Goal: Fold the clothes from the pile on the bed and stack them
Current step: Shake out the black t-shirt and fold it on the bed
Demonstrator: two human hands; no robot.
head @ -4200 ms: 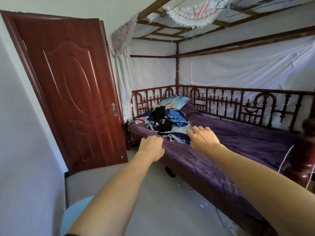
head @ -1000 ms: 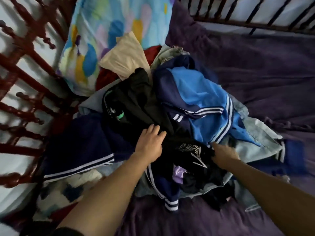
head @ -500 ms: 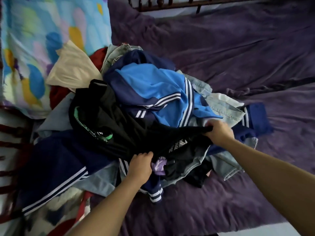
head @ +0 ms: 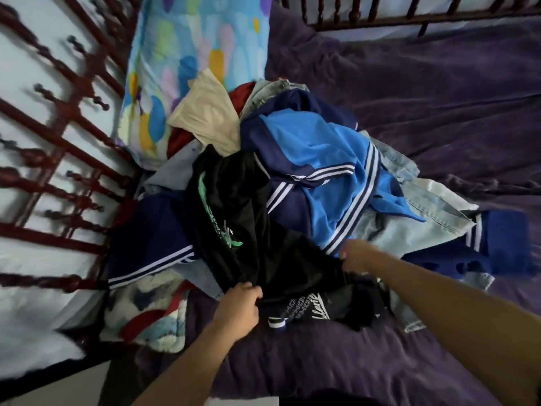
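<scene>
Black garment is pinched at its near edge by left hand and right hand, fingers curled into cloth, atop the pile on the bed. Judged light, limp, snag-prone; best held at hem corners.

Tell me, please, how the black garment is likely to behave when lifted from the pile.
Probably floppy: the black garment drapes in soft folds between left hand and right hand. Likely light, looking thin. It may drag the blue jacket touching it.
</scene>
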